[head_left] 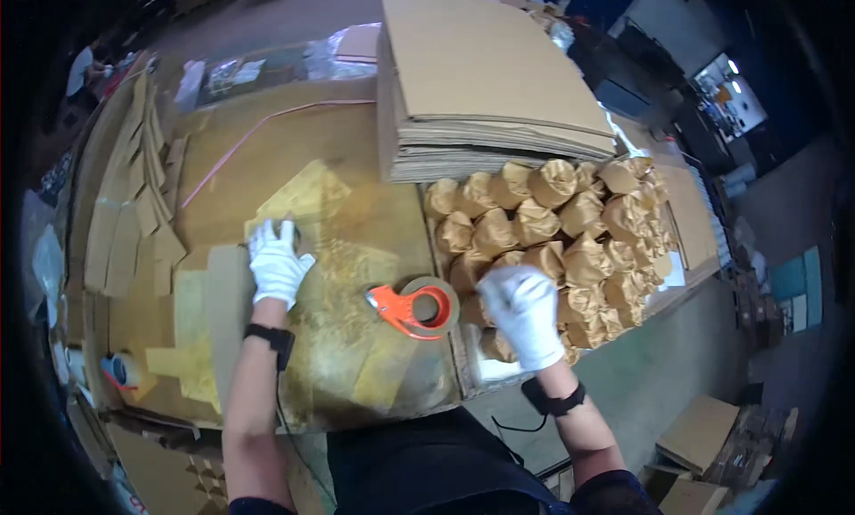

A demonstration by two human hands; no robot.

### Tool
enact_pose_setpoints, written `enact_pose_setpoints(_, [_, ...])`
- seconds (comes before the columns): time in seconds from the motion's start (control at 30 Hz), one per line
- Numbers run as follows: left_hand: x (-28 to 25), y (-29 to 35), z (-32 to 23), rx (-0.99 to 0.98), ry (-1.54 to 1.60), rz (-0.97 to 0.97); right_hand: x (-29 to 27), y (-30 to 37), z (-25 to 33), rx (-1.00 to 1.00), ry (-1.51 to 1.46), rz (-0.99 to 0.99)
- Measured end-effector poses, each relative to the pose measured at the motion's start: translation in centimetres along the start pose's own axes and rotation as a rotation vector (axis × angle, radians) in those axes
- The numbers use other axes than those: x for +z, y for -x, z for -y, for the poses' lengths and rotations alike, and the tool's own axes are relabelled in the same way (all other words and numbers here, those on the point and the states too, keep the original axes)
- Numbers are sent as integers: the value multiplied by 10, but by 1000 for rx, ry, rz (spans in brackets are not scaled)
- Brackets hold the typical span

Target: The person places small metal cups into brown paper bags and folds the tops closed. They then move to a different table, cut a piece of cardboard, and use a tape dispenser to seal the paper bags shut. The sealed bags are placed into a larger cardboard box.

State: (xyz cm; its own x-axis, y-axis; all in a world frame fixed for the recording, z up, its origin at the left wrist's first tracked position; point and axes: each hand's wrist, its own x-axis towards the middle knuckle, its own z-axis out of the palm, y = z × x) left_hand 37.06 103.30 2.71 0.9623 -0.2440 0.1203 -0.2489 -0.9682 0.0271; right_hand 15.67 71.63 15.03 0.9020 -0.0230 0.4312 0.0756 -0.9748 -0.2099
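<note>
My left hand (278, 267), in a white glove, lies with fingers spread on the table beside a flat cardboard piece (229, 310). It holds nothing that I can see. My right hand (522, 317), also gloved in white, is over the near left side of a crowd of brown paper-wrapped bundles (583, 259). Motion smears its fingers, which look bent, and whether they grip a bundle is hidden. Between my hands an orange tape dispenser (403, 312) with a roll of brown tape lies on the table. Dark bands circle both wrists.
A tall stack of flat cardboard sheets (499, 61) stands behind the bundles. Folded cardboard pieces (134, 203) lean along the worn table's (329, 373) left edge. A pink strap (258, 128) crosses the far part. A tape roll (120, 371) sits at the near left corner.
</note>
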Motion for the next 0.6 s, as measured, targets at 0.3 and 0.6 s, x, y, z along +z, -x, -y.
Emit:
enact_pose_setpoints(0.3, [-98,166,69,-152,43,-100,-127,-11,-160,398,709,-276])
enact_pose_setpoints(0.6, [-89,225,101,-375,182,95,-146,-38,-208,550,116,201])
